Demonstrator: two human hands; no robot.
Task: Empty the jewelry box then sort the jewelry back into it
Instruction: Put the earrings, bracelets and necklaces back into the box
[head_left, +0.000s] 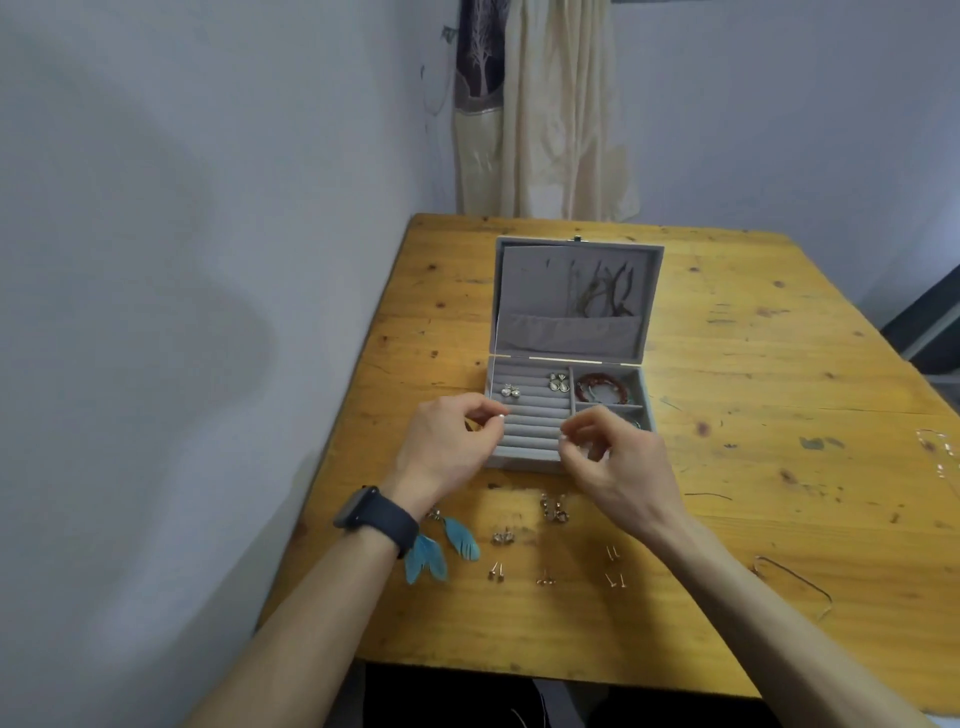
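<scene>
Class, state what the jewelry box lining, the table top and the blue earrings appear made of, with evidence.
The jewelry box lining looks like grey velvety fabric: matte, soft rolls. The table top looks like yellowish wood, perhaps pine: knots, grain, scuffs. The blue earrings are feather-shaped, matte; real feather or leather, unclear.

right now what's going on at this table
A person is sorting jewelry back into an open grey jewelry box on a wooden table. Over its ring rolls, the left hand pinches a small stud and the right hand seems to pinch another small piece. Two earring pairs and a red bracelet are already inside; blue feather earrings and several studs lie on the table.
</scene>
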